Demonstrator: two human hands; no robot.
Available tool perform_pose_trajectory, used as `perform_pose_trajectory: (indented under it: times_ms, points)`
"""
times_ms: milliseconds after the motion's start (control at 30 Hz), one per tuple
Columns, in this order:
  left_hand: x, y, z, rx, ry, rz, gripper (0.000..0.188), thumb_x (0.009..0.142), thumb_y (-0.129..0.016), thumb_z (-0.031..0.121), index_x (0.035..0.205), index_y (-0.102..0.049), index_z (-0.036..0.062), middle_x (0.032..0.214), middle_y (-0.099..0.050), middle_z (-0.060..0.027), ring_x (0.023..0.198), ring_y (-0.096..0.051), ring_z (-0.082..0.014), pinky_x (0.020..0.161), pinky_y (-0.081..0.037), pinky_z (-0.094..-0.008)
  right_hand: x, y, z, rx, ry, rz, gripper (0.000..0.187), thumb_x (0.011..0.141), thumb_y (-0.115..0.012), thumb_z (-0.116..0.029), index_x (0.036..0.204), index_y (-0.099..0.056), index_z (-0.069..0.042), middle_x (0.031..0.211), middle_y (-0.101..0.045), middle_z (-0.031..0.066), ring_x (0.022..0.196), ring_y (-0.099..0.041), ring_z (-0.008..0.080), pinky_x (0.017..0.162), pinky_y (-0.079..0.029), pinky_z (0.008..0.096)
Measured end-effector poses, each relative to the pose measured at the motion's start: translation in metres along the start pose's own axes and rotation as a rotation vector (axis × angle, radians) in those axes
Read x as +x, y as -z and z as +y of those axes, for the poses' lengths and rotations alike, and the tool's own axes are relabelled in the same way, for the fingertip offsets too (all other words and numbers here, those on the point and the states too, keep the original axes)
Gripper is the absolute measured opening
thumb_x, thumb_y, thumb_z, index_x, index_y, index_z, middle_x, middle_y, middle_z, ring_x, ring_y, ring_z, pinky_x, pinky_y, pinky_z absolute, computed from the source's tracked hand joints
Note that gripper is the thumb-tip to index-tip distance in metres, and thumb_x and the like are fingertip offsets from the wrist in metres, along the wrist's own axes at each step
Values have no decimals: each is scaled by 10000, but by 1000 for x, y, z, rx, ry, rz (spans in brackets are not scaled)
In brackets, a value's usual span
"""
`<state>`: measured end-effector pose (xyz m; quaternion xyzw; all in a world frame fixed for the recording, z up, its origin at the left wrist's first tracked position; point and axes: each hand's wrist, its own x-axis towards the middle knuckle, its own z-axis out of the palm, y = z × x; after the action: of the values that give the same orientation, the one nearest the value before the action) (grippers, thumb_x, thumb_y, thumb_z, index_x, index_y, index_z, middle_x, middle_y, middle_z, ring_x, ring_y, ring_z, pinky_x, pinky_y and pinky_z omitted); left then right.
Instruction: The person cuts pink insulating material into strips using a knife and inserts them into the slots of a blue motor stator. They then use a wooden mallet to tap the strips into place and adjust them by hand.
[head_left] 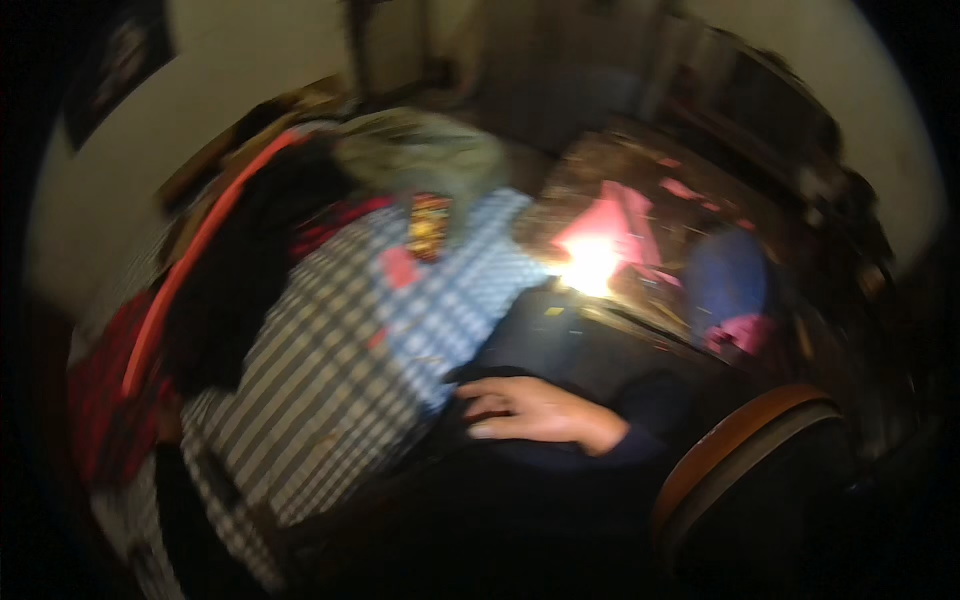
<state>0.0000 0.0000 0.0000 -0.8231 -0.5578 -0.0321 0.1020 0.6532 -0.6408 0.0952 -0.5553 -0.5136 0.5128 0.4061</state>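
Observation:
My right hand (540,412) rests on dark cloth in the lower middle, probably over my leg. Its fingers point left, loosely bent and apart, with nothing visible in them. Dim and blurred, my left hand (170,418) is at the far left, at the end of a dark sleeve. It is beside a black cloth (225,290) with a bright orange-red strip (190,260) along its edge, and a red checked cloth (110,385). Whether the left fingers grip the cloth is hidden. Between my hands spreads a checked and striped cloth (310,390).
A small colourful packet (428,227) and a pink scrap (398,267) lie on the checked cloth, near a greenish bundle (430,150). Beyond my right hand, a glaring light (590,265) shines by pink paper (615,220). A blue rounded object (728,285) and an orange-rimmed round object (745,435) stand right.

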Motion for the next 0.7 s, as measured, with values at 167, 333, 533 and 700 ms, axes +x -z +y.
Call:
perform_pose_trajectory:
  times_ms: [167, 333, 533, 700]
  points:
    - [78, 142, 265, -906, -183, -34, 694, 1147, -658, 257, 1706, -413, -73, 1727, -501, -305, 1584, -510, -440, 1309, -414, -491, -66, 12, -29, -40, 19, 192, 753, 1076, -816, -304, 1688, -511, 12, 1355, -814, 189, 1288, -755, 275, 1135, -578, 400]
    - [45, 279, 483, -717, -745, 7, 700, 1085, -729, 186, 1669, -431, -59, 1705, -496, -279, 1560, -530, -424, 1290, -443, -492, -109, 23, -26, 132, 78, 287, 722, 1092, -796, -313, 1682, -523, 2, 1377, -804, 181, 1260, -760, 236, 1116, -590, 386]
    - [-84, 384, 653, -399, -1303, 48, 884, 878, -895, 37, 1653, -472, 24, 1675, -484, -266, 1523, -534, -502, 1262, -475, -523, -151, 29, -8, 270, 153, 352, 708, 1091, -802, -216, 1697, -503, -3, 1349, -802, 177, 1228, -754, 204, 1123, -592, 367]
    - [-157, 422, 745, -296, -1582, -56, 891, 899, -934, 144, 1660, -480, 54, 1666, -493, -264, 1477, -576, -503, 1195, -531, -529, -195, 46, 3, 291, 182, 450, 686, 1102, -792, -193, 1695, -501, -5, 1338, -806, 161, 1243, -760, 211, 1116, -601, 361]
